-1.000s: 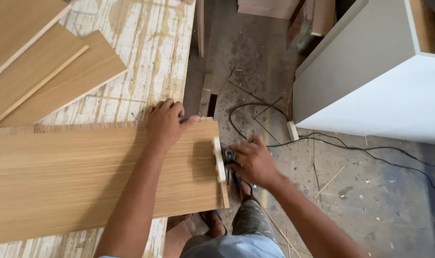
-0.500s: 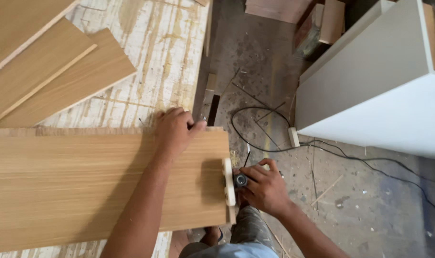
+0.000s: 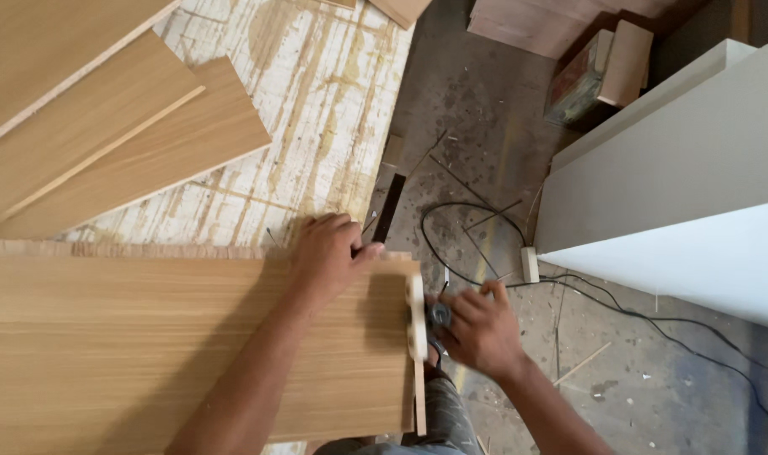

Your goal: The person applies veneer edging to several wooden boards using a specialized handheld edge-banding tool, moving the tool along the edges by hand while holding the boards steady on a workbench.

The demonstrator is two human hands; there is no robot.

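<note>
A long wood-grain board lies across the stained worktable. My left hand presses flat on the board's far right corner, fingers spread over its edge. My right hand grips a small dark power tool with a pale base plate, held against the board's right end edge. The tool's body is mostly hidden under my fingers.
Three more wood-grain boards are stacked at the table's far left. A black cable loops on the dusty concrete floor. A white cabinet stands at the right, with boxes behind it.
The view has shifted, so the board and both hands sit further right in frame. My right hand with the tool has moved slightly along the board's end edge; my left hand stays pressed down.
</note>
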